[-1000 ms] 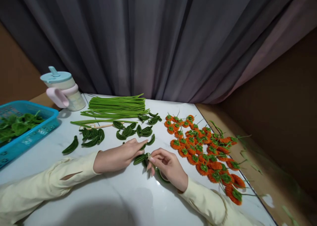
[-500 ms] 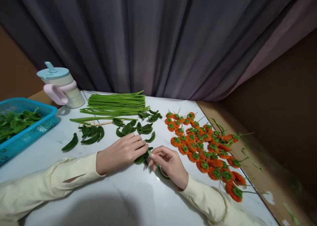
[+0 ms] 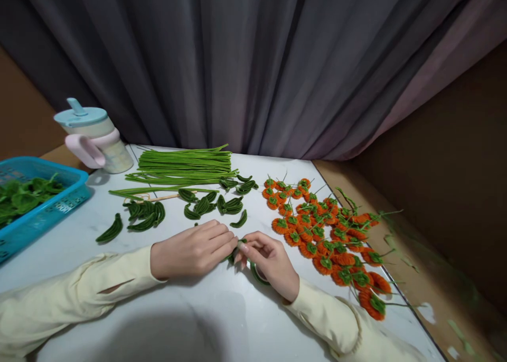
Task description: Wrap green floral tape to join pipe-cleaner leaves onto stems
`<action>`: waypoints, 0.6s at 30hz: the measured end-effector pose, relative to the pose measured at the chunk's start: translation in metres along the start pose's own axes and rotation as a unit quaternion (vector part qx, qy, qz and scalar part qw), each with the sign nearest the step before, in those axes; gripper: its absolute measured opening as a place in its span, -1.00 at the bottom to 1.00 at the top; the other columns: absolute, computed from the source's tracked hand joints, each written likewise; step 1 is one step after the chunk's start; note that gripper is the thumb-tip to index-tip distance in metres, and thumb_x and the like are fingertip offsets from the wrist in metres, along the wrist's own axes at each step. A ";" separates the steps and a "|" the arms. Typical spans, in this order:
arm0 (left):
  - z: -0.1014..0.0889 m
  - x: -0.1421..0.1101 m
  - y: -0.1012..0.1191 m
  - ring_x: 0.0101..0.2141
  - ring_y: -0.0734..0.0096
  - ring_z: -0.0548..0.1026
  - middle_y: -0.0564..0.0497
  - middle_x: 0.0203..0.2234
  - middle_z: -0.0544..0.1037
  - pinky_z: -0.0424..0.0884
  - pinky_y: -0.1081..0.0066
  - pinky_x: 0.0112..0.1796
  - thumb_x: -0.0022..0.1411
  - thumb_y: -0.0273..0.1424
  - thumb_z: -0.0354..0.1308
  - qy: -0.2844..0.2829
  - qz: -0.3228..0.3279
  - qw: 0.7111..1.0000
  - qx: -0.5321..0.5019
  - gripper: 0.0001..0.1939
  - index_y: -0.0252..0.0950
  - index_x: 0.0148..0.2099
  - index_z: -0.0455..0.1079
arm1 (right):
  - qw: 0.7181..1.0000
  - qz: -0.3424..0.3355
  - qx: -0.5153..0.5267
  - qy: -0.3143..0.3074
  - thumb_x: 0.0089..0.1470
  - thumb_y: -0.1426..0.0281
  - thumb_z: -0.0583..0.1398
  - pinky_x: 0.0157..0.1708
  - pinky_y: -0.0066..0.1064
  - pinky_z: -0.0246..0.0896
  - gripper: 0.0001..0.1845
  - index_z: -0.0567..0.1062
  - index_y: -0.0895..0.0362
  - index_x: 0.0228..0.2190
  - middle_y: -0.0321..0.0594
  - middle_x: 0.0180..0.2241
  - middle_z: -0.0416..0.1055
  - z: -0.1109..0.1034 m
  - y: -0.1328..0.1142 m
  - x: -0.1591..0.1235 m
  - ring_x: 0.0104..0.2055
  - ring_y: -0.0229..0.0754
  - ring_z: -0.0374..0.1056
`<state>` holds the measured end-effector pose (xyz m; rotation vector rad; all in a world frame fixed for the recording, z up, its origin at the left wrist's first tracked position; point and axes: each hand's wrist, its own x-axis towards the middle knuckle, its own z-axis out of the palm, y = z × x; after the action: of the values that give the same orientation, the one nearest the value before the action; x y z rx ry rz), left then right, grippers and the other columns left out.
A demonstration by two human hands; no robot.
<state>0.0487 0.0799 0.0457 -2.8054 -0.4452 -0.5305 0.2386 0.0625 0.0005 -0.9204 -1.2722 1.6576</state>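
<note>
My left hand [image 3: 194,248] is closed, fingers bent over a dark green fuzzy leaf [image 3: 231,257] at the middle of the table's near half. Thumb and fingertips of my right hand [image 3: 273,264] pinch the same leaf from the other side, so the two hands almost meet. Most of the leaf is hidden by the fingers. Partly under my right hand lies a green ring-shaped roll [image 3: 258,276]. Just beyond the hands are a single loose leaf [image 3: 239,219] and small clusters of similar leaves [image 3: 203,206].
A bundle of bright green stems [image 3: 184,164] lies at the back. Many orange fuzzy pumpkin-like pieces with green tops [image 3: 325,264] spread over the right side. At left stand a blue basket [image 3: 51,214] holding green leaves and a lidded cup [image 3: 114,156]. A grey curtain [image 3: 222,66] hangs behind.
My left hand has turned slightly, its fingers coming further over the leaf, which shows less now. My right hand keeps its pinch. The whole view has shifted a little.
</note>
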 end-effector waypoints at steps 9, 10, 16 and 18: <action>0.000 -0.001 -0.001 -0.36 0.33 0.42 -0.15 -0.37 0.50 0.37 0.34 -0.35 0.31 -0.55 -0.24 -0.003 0.045 0.997 0.061 -0.70 -0.37 -0.21 0.34 | 1.000 -0.026 -0.003 -0.011 -0.02 0.22 0.20 -0.43 -0.44 0.28 -0.74 0.36 0.17 -0.45 -0.34 -0.61 0.37 0.002 -0.005 -0.001 -0.54 -0.32 0.31; 0.000 -0.001 -0.001 -0.35 0.33 0.43 -0.15 -0.36 0.50 0.37 0.34 -0.35 0.31 -0.55 -0.24 0.000 0.045 0.997 0.062 -0.69 -0.38 -0.21 0.35 | 1.000 -0.027 0.000 -0.012 -0.01 0.22 0.20 -0.43 -0.44 0.28 -0.75 0.36 0.17 -0.45 -0.33 -0.60 0.37 0.001 -0.005 -0.001 -0.54 -0.32 0.31; 0.000 -0.002 -0.002 -0.33 0.29 0.43 -0.18 -0.34 0.51 0.36 0.31 -0.32 0.32 -0.55 -0.23 0.018 0.044 0.998 0.049 -0.69 -0.45 -0.15 0.34 | 0.999 -0.024 0.014 -0.019 -0.01 0.23 0.20 -0.42 -0.42 0.27 -0.75 0.35 0.18 -0.44 -0.30 -0.58 0.39 0.000 -0.002 -0.001 -0.53 -0.31 0.32; 0.001 -0.002 -0.003 -0.34 0.27 0.43 -0.20 -0.34 0.50 0.35 0.30 -0.33 0.31 -0.56 -0.21 0.022 0.049 0.998 0.042 -0.72 -0.49 -0.15 0.34 | 0.999 -0.025 0.015 -0.019 -0.01 0.22 0.20 -0.43 -0.42 0.26 -0.73 0.35 0.18 -0.45 -0.30 -0.59 0.39 0.001 -0.004 -0.001 -0.54 -0.31 0.31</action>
<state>0.0464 0.0822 0.0445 -2.7137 -0.3107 -0.5379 0.2390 0.0621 0.0042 -0.8368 -1.2808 1.6580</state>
